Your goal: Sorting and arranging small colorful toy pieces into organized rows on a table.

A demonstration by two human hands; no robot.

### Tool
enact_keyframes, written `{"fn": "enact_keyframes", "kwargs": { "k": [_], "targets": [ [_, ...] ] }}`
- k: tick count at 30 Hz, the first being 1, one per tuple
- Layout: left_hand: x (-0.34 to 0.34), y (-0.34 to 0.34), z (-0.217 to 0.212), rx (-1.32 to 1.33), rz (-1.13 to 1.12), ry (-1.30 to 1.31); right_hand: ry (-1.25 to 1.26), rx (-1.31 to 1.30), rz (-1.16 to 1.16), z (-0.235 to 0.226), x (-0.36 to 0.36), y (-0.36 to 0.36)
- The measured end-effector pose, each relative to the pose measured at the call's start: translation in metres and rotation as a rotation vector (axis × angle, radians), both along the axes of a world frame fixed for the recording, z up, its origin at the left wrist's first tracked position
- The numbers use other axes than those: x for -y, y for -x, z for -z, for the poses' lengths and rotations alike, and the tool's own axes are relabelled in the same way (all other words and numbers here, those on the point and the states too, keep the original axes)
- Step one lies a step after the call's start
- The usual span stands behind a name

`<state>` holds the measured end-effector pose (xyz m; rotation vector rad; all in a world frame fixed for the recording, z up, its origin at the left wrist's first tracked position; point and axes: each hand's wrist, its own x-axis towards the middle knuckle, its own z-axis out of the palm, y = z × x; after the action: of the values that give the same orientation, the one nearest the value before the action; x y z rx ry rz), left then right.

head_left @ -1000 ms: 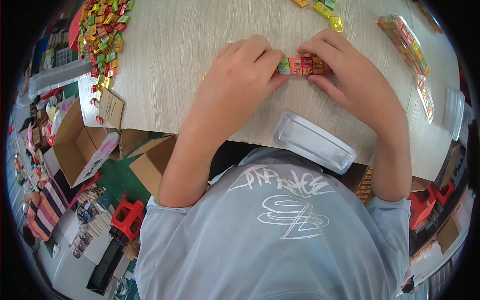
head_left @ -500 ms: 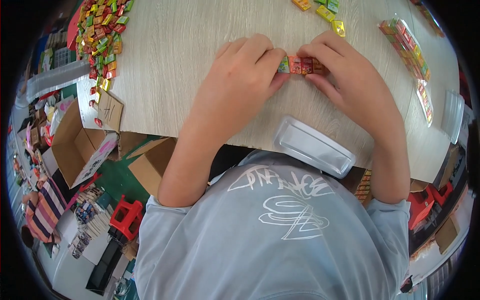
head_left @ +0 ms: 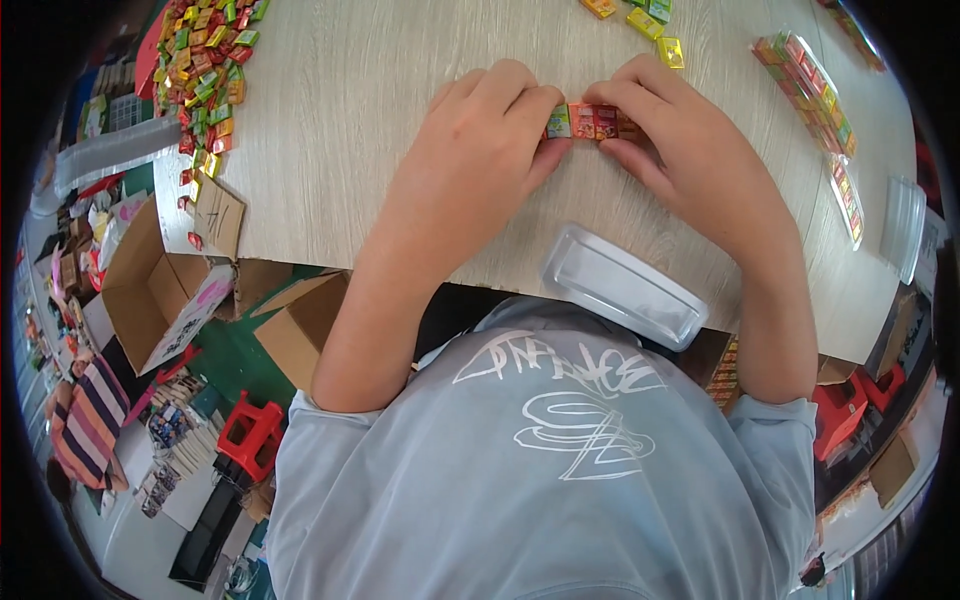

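A short row of small printed boxes lies between my hands at the far middle of the table. My left hand (head_left: 478, 145) pinches its left end, where a small green box (head_left: 558, 122) shows between thumb and fingers. Thumb and fingers of my right hand (head_left: 695, 150) close on the other end, around small red boxes (head_left: 596, 122); an orange-brown one is partly covered by the fingers. Nearer to me, a clear plastic tray (head_left: 625, 285) rests at the table's front edge, below the hands.
A large heap of small coloured boxes (head_left: 205, 75) covers the table's far left. Several loose yellow and green boxes (head_left: 645, 22) lie beyond my right hand. Filled clear packs (head_left: 808, 90) and stacked empty trays (head_left: 905, 230) stand at right. Cardboard boxes (head_left: 305, 325) sit below the left edge.
Both hands have shifted slightly left and away from me with the row of boxes. More of the green box shows beside my left fingertips. Both grips stay closed.
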<state>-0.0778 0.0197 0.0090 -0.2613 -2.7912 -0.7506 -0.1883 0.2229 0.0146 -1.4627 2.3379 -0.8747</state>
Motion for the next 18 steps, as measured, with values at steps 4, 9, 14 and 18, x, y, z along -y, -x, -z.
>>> {"fn": "enact_keyframes", "kwargs": {
  "k": [4,9,14,18],
  "targets": [
    [-0.001,0.000,-0.003,-0.016,0.018,0.018,0.061,-0.011,-0.015,0.000,-0.001,0.002],
    [-0.005,0.002,-0.004,0.000,0.017,0.000,0.018,0.008,0.010,0.003,-0.007,0.004],
    [-0.009,-0.007,-0.006,0.063,-0.036,0.046,-0.031,-0.029,0.011,-0.003,-0.009,0.000],
    [-0.001,-0.017,-0.013,-0.036,-0.130,0.163,0.020,-0.250,0.190,-0.009,-0.018,0.012]
  ]
}}
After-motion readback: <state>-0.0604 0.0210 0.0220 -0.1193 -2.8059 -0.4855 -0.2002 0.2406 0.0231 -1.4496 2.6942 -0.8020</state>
